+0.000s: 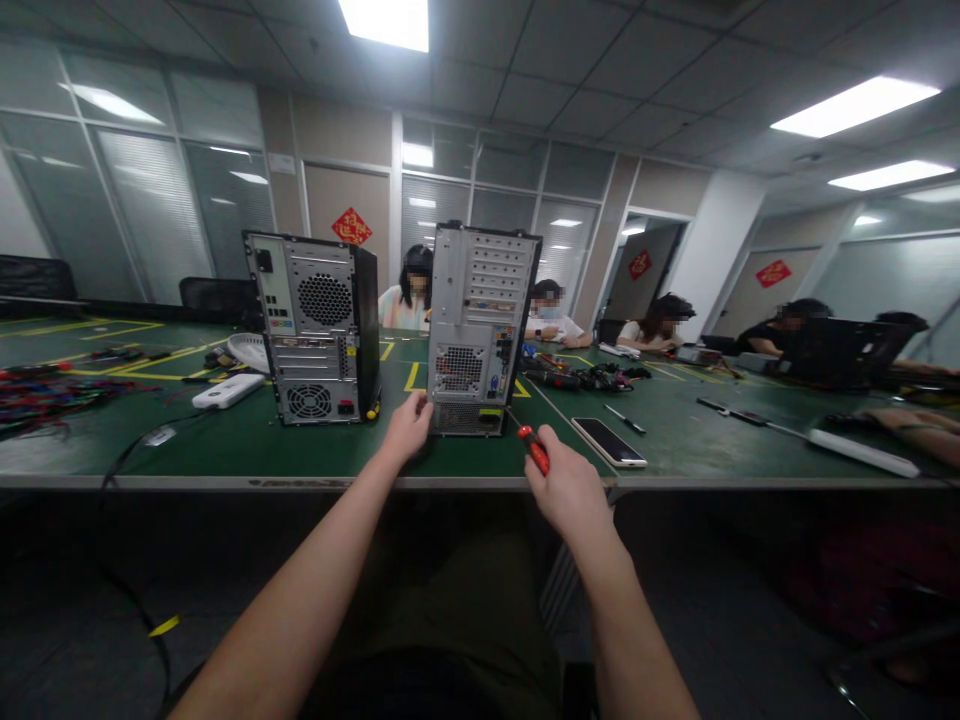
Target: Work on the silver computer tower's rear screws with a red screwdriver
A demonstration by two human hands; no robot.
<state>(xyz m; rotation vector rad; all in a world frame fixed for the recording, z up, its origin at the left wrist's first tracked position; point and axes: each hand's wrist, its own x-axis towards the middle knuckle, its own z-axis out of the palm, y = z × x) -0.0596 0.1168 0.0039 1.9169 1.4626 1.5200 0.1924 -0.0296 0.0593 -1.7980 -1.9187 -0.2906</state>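
A computer tower stands upright on the green table, its metal back panel with slots, ports and a power supply facing me. My left hand holds its lower left edge, with some fingertips hidden at the side. In my right hand is a screwdriver with a red and black handle. Its thin shaft points up and left to the lower right edge of the tower; whether the tip touches a screw is too small to tell. To the left stands a second computer tower, also back towards me.
A smartphone and a pen-like tool lie right of my right hand. Dark cables are heaped behind them. A white power strip lies farther right, coloured wires at far left. Several people sit across the table.
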